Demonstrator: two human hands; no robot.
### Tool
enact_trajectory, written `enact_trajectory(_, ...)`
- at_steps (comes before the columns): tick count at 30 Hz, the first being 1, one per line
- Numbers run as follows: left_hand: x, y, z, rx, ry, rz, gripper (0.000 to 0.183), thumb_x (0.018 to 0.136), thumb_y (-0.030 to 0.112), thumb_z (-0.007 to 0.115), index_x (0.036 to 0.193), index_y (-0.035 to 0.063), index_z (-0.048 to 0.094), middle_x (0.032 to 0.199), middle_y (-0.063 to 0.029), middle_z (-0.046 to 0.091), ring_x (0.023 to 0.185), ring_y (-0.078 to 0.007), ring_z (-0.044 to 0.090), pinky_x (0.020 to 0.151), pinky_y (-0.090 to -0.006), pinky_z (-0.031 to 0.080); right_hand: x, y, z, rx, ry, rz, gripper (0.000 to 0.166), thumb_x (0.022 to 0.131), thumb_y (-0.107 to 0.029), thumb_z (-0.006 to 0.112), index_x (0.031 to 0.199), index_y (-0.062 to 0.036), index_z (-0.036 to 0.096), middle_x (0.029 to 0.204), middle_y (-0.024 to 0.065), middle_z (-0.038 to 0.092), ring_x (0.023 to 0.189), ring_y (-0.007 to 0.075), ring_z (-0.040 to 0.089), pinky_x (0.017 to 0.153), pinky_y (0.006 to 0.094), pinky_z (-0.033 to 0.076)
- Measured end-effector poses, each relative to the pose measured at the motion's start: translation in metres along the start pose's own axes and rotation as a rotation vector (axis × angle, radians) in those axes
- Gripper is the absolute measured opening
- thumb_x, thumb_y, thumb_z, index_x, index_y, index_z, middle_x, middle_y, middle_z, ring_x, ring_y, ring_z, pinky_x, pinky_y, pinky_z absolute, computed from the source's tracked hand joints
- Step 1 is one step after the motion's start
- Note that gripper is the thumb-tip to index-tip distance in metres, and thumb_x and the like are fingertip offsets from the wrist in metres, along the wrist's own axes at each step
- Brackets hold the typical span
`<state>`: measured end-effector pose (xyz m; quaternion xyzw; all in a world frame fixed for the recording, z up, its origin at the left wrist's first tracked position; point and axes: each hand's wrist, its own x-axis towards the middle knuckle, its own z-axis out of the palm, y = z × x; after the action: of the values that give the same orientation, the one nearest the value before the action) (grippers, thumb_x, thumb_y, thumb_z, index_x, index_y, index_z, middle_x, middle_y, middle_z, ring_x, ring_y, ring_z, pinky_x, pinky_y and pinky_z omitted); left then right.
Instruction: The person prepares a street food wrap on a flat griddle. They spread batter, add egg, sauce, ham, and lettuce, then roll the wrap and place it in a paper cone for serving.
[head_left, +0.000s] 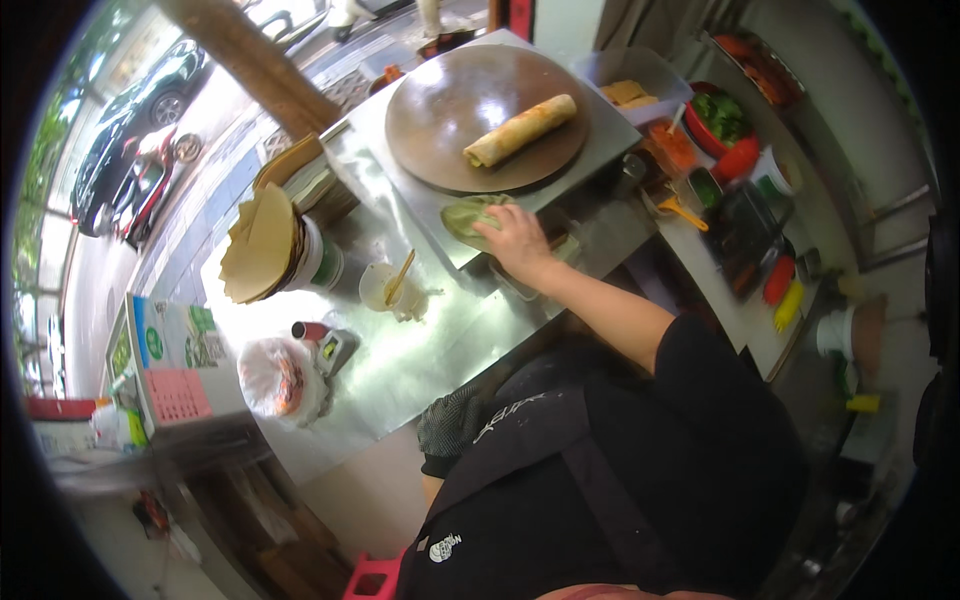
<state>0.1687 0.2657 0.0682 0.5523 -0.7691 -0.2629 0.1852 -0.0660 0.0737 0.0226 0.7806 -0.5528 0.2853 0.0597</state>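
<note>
My right hand (517, 244) grips a crumpled green cloth (474, 217) against the front edge of a steel cooktop. Just beyond it is a round, flat griddle (442, 112), brown and shiny. A browned rolled crepe (521, 131) lies slantwise on the griddle's right half, filling showing at its near end. Close to my apron front is my left hand (452, 424), in a dark patterned glove with a black cuff. Its fingers cannot be made out, and it is apart from the griddle.
On the steel counter (420, 352) stand a cup with chopsticks (390, 289), a tub topped with paper sleeves (262, 247) and a bagged container (277, 379). Right of the griddle are a red bowl of greens (720, 116), an orange-handled tool (682, 212) and squeeze bottles (780, 281).
</note>
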Motion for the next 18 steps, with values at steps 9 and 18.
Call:
enact_trajectory(9, 0.053, 0.033, -0.009, 0.088, -0.029, 0.218, 0.016, 0.078, 0.018, 0.065, 0.094, 0.0166, 0.066, 0.073, -0.0055, 0.063, 0.064, -0.0229, 0.06, 0.059, -0.0351, 0.047, -0.024, 0.078, -0.066, 0.259, 0.4, 0.487, 0.023, 0.077, -0.011, 0.06, 0.1, -0.008, 0.056, 0.1, 0.0116, 0.049, 0.09, 0.0301, 0.05, 0.08, 0.0364, 0.044)
enact_trajectory(18, 0.092, 0.071, -0.012, 0.169, -0.076, 0.161, 0.023, 0.081, 0.026, 0.061, 0.103, 0.0191, 0.062, 0.074, -0.0057, 0.061, 0.071, -0.0247, 0.059, 0.066, -0.0395, 0.046, 0.002, 0.139, -0.032, 0.16, 0.335, 0.544, 0.024, 0.071, -0.006, 0.061, 0.091, -0.0092, 0.048, 0.09, 0.0119, 0.049, 0.085, 0.0309, 0.053, 0.073, 0.0378, 0.046)
